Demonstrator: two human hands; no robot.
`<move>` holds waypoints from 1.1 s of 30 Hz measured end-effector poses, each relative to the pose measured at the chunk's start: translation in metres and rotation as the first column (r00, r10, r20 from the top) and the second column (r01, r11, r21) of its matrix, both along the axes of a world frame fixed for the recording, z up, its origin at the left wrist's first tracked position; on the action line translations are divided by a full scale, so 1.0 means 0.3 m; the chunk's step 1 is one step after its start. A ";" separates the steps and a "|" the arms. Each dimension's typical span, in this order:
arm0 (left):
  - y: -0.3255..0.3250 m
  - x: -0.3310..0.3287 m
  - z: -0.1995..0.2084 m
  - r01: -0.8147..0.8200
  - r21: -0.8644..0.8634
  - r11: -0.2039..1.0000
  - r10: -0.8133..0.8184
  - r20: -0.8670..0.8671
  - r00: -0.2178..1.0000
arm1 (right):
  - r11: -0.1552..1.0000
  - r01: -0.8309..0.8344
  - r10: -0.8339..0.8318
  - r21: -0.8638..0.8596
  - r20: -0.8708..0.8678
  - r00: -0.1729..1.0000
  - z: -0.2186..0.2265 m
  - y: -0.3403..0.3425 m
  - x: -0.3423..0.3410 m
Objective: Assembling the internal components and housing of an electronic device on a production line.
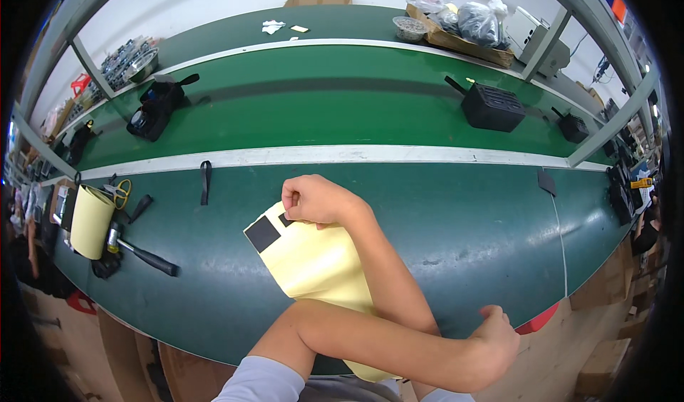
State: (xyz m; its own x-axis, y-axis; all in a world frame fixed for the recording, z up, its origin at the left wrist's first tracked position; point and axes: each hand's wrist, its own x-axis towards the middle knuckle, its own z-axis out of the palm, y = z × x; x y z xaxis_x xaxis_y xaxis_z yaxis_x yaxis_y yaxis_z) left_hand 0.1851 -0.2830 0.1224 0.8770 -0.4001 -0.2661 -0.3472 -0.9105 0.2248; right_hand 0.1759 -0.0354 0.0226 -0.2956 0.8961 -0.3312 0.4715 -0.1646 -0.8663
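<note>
My forearms cross, the left one over the right. A pale yellow sheet lies slantwise on the green table under them and hangs over the near edge. Its far left corner carries a black square patch. Beside that patch, my right hand is closed in a pinch at a second, smaller black patch, partly covered by the fingers. Off to the right, my left hand is raised near the table's front edge, away from the sheet. Its fingers are curled, and what they hold, if anything, is hidden.
At left lie a yellow roll, yellow-handled scissors and a black-handled hammer. A black strap lies farther in. Black cases stand on the green belt beyond the white rail. A thin cord crosses the table's right side.
</note>
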 end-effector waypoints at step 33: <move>-0.002 -0.007 0.014 0.049 0.033 0.998 -0.049 -0.002 0.999 | 0.959 -0.112 0.042 0.259 0.261 0.964 -0.010 -0.032 -0.043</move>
